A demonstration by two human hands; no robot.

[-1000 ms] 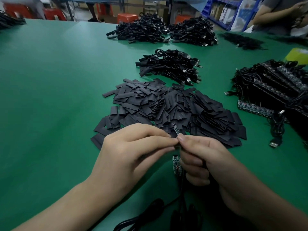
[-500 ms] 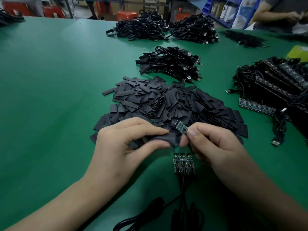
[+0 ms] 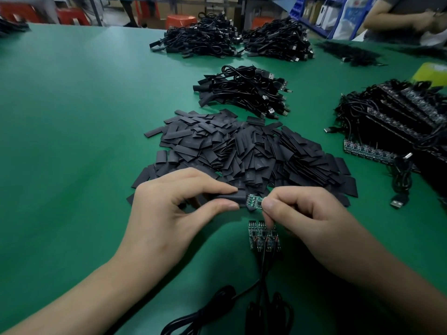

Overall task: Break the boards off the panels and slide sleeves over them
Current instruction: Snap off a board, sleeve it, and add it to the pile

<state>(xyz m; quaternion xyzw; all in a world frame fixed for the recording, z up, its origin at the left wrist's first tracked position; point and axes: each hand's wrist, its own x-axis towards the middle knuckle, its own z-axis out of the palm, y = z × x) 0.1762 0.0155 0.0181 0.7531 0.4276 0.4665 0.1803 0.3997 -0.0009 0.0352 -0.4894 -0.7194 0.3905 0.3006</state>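
My left hand (image 3: 179,209) pinches a flat black sleeve (image 3: 235,197) between thumb and forefinger. My right hand (image 3: 307,218) pinches a small green board (image 3: 254,201) whose far end meets the sleeve's mouth. Below them a short panel of joined boards (image 3: 263,239) lies on the green table (image 3: 72,141), with black cables (image 3: 217,308) trailing toward me. A big pile of loose black sleeves (image 3: 254,151) lies just beyond my hands.
A stack of panels with cables (image 3: 396,124) sits at the right, a USB plug (image 3: 396,203) near it. Bundles of sleeved cables (image 3: 244,90) and larger cable heaps (image 3: 229,39) lie farther back. Another person's arms (image 3: 406,18) work at the far right.
My hands have drawn slightly apart. The left one picked a sleeve from the pile and brought it to the board in my right hand; the board's end now touches the sleeve.
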